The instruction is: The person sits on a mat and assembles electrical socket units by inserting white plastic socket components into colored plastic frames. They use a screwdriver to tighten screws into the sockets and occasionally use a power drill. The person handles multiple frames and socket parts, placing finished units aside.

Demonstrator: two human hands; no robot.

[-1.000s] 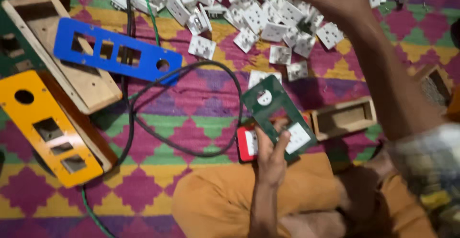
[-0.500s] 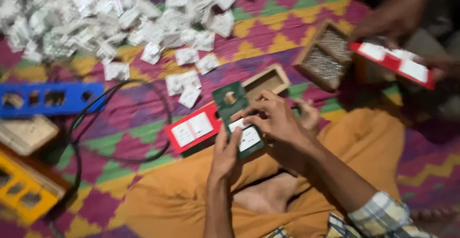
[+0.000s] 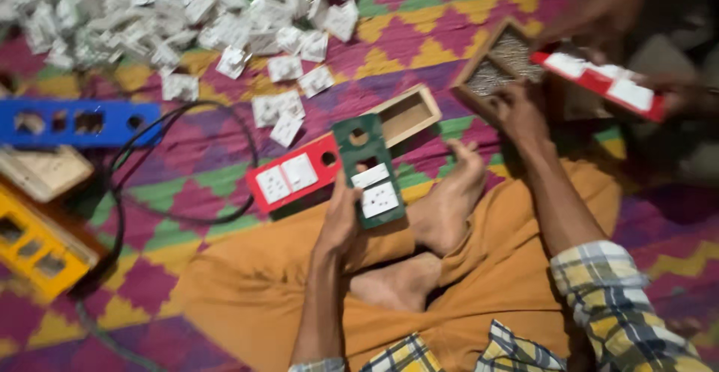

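My left hand [image 3: 341, 218] grips a dark green switch plate [image 3: 367, 170] with two white switches fitted and a round hole near its top. It holds the plate upright over my lap, above my bare feet. My right hand [image 3: 517, 114] reaches out to the right, its fingers resting at the edge of a small wooden box of screws [image 3: 498, 65]. Whether it pinches anything is hidden. A red switch plate [image 3: 292, 177] with white switches lies just left of the green one on the mat.
A heap of white switches [image 3: 172, 13] covers the far left. An empty wooden box [image 3: 404, 114] lies behind the green plate. Blue [image 3: 75, 121] and yellow [image 3: 34, 241] plates, a black cable [image 3: 183, 215]. Another person's hands hold a red plate [image 3: 599, 80] at right.
My right hand left the green plate and stretched right to the box of screws. My left hand still holds the green plate.
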